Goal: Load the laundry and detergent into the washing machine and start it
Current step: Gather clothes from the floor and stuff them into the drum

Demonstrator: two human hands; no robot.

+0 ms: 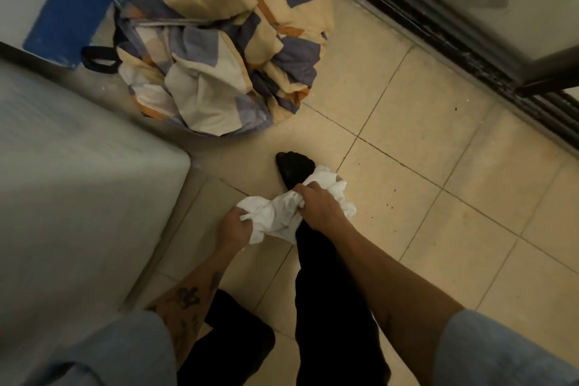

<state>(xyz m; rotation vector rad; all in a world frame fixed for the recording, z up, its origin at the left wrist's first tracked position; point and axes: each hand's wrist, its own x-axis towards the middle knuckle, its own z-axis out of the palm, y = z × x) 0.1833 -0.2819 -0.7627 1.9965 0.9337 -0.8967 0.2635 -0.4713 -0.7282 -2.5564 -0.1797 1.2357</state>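
A crumpled white cloth point(280, 213) hangs in front of me above the tiled floor. My left hand point(233, 226) grips its left end and my right hand point(319, 204) grips its middle, fingers curled into the fabric. The washing machine point(72, 182) is the white body at the left; only its top and corner show, and its door is hidden. A laundry basket point(100, 58) with a black handle stands at the back, heaped with a patterned beige, blue and orange sheet point(219, 50).
My black-socked foot point(294, 166) and black trouser legs stand below the cloth. A dark sliding-door track point(470, 50) runs along the right. A blue panel point(69, 0) leans on the wall behind the machine. Beige floor tiles point(438, 182) spread to the right.
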